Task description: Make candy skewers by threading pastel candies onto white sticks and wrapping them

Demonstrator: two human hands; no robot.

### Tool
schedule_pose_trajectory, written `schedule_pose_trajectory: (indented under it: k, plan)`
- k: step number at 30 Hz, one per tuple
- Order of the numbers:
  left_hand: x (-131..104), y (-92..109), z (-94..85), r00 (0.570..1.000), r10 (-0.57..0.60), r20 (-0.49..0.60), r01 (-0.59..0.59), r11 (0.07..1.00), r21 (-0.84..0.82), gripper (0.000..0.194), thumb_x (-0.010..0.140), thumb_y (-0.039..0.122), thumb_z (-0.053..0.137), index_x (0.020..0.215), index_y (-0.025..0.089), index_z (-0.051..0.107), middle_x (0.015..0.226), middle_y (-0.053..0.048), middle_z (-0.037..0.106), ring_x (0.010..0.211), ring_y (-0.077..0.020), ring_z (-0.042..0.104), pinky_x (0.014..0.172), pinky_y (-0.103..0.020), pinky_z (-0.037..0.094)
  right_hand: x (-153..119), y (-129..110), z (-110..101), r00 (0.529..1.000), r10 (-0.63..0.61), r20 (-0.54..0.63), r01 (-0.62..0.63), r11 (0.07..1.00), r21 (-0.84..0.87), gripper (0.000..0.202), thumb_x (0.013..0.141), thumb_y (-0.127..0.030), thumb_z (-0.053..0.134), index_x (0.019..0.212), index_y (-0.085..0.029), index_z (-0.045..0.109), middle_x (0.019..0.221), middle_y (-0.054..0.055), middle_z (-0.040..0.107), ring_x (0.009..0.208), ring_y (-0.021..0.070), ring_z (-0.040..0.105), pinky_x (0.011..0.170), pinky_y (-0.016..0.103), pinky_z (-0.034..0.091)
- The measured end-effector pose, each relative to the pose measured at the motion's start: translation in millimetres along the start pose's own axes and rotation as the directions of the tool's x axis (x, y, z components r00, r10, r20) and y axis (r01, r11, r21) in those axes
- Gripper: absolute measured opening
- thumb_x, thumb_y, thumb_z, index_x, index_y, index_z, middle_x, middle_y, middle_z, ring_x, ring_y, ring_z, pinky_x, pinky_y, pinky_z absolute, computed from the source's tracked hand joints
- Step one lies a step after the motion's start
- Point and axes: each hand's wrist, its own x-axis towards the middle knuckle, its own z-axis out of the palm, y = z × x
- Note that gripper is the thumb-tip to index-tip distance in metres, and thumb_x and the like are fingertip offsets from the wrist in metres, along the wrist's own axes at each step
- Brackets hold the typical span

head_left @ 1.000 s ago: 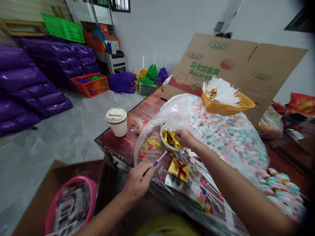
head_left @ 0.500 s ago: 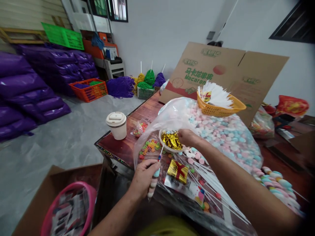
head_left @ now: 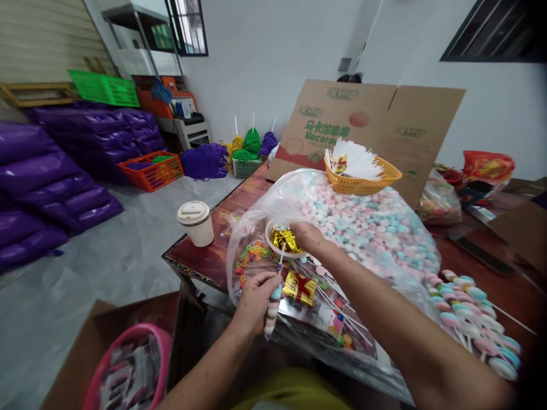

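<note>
My left hand [head_left: 256, 299] is closed around a wrapped candy skewer [head_left: 272, 307], its white stick pointing up and its pastel pieces hanging below the fingers. At the right rim of a white bowl [head_left: 268, 239] is my right hand [head_left: 306, 236]; its fingertips are hidden, so what they hold does not show. Gold twist ties [head_left: 285, 240] fill the bowl. Below it lies a gold packet with a red mark [head_left: 299, 288]. Colourful ring candies [head_left: 256, 253] are left of the bowl, and white sticks [head_left: 348, 313] lie under my right forearm.
Pastel candies [head_left: 363, 222] fill a big clear bag. Behind are an orange basket [head_left: 359, 185] of white sticks and a cardboard box [head_left: 376, 119]. Finished skewers [head_left: 470, 319] lie at right, a lidded cup [head_left: 200, 228] at left. A pink tub [head_left: 164, 353] stands lower left.
The view has shifted, showing more of the skewers at right. My left hand still holds the skewer, and my right hand remains by the bowl's rim.
</note>
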Motion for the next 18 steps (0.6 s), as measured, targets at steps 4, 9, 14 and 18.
schedule_pose_trajectory:
  k: [4,9,14,18]
  plan:
    - [5.6,5.4,-10.8,0.999,-0.004,-0.036,0.001,0.997,-0.076,0.033,0.057,0.040,0.072,0.075,0.016,0.058,0.048,0.003,0.055,0.028,-0.0036,0.033,0.026,-0.013,0.019,-5.0,8.5,-6.4,0.995,-0.013,-0.101,0.030,0.985,0.168,0.013,0.086,-0.018,0.047,0.086,-0.014,0.059,0.088,0.006,0.061,0.080,0.0152,0.057,0.068,0.027,0.045]
    - [11.6,7.8,-5.8,0.997,0.078,-0.026,-0.080,0.994,-0.079,0.029,0.057,0.036,0.072,0.072,0.013,0.061,0.051,0.002,0.056,0.035,-0.0064,0.046,0.032,-0.015,0.031,-67.0,0.2,-10.1,0.993,-0.086,-0.082,0.113,0.894,0.434,0.016,0.085,-0.019,0.040,0.083,-0.016,0.055,0.054,-0.004,0.052,0.045,0.0080,0.046,0.044,0.018,0.035]
    - [5.6,0.8,8.8,0.995,0.082,0.050,-0.083,0.996,0.016,0.024,0.062,0.034,0.066,0.076,0.015,0.060,0.044,0.007,0.048,0.026,-0.0036,0.034,0.026,-0.014,0.023,-121.9,-27.9,20.6,0.927,-0.251,-0.279,0.370,0.486,0.791,0.022,0.087,-0.029,0.042,0.084,-0.018,0.061,0.067,0.000,0.056,0.058,0.0098,0.050,0.054,0.021,0.041]
    - [-6.4,-3.8,16.6,0.991,0.034,0.133,-0.052,0.989,0.139,0.021,0.068,0.037,0.057,0.066,0.016,0.054,0.039,0.009,0.038,0.022,-0.0050,0.029,0.021,-0.015,0.018,-132.6,-27.9,45.7,0.955,-0.131,-0.266,0.296,0.445,0.845,0.031,0.087,-0.026,0.040,0.112,-0.017,0.056,0.070,0.001,0.054,0.062,0.0113,0.048,0.057,0.023,0.040]
